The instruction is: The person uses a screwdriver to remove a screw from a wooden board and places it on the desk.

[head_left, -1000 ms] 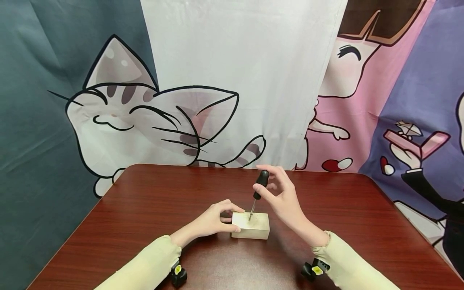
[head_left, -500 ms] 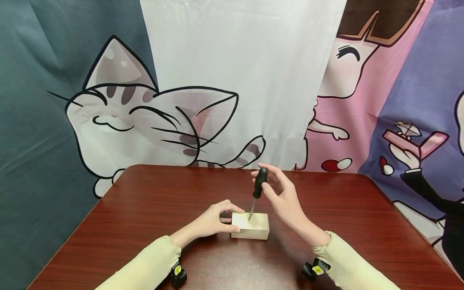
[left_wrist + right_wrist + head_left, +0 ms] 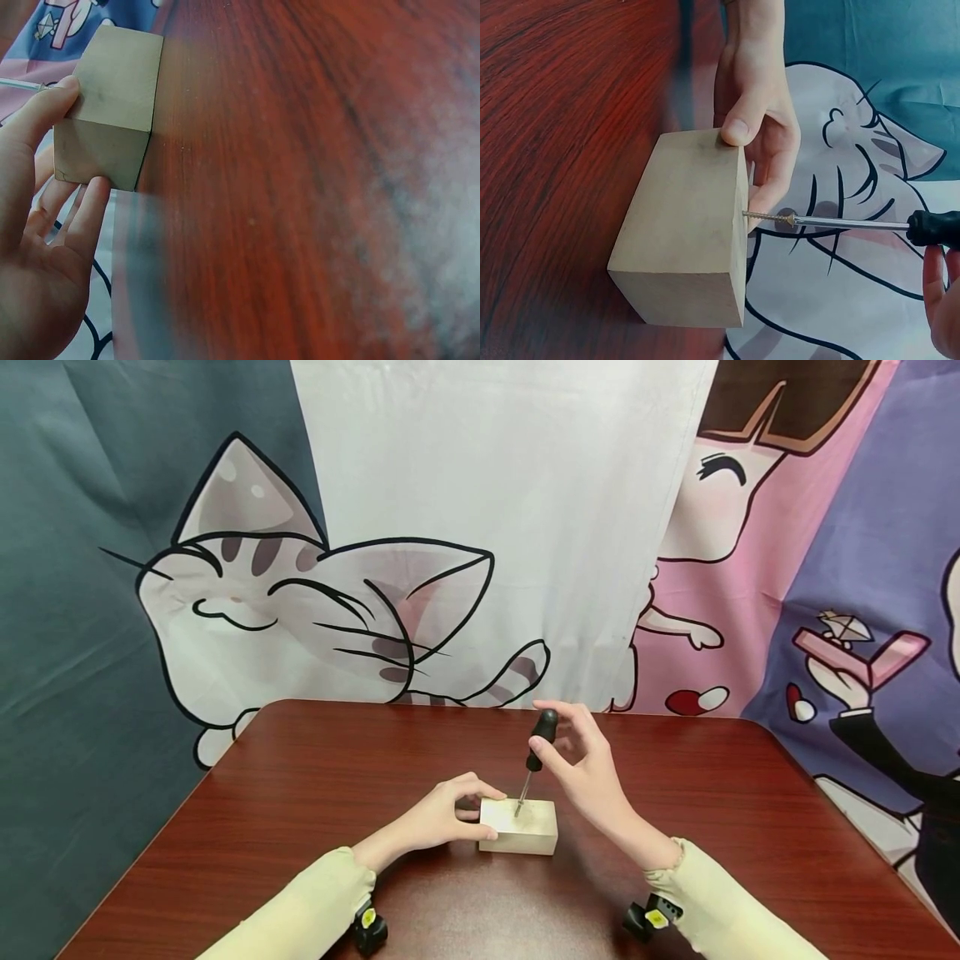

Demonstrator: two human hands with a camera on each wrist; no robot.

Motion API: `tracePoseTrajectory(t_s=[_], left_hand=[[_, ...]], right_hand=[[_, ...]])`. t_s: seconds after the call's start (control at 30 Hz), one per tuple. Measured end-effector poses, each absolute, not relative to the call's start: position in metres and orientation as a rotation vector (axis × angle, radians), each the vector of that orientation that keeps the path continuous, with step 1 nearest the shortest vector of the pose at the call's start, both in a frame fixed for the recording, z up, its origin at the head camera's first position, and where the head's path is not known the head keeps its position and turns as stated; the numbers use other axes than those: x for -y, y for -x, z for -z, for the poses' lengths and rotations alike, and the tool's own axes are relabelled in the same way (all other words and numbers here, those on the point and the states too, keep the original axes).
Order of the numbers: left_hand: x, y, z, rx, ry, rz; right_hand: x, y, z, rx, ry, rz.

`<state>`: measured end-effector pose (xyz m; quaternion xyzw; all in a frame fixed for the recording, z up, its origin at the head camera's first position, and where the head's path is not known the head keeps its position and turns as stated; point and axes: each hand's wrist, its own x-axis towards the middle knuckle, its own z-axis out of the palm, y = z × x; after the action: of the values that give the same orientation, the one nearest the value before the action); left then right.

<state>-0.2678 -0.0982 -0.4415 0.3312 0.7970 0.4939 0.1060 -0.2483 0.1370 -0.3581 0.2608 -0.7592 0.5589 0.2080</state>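
Wooden block, laid midway between the left and right edges of the tabletop, its left end gripped by the left hand's fingers. Screw, mostly proud of the block, met at its head by a screwdriver. The screwdriver's handle is held in the right hand's fingers, the thumb newly shifted across it; a fresh turning grip is suggested.

Table: room toward left and right edges.
Wooden block: left hand obstructs left end.
Screwdriver: bars space above.
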Motion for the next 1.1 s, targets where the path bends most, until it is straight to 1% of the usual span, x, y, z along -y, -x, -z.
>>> tracePoseTrajectory(t_s=[0.5, 0.8, 1.1], left_hand=[[0.0981, 0.2676, 0.4422, -2.351, -0.974, -1.455], [0.0976, 0.2675, 0.4415, -2.345, -0.990, -1.471], [0.0981, 0.2682, 0.4426, -2.352, -0.970, -1.454]], right_hand=[[-0.1378, 0.2469, 0.3550, 2.055, -0.838, -1.719], [-0.1357, 0.2453, 0.3551, 2.082, -0.721, -1.595], [-0.1388, 0.2457, 0.3555, 2.112, -0.770, -1.602]])
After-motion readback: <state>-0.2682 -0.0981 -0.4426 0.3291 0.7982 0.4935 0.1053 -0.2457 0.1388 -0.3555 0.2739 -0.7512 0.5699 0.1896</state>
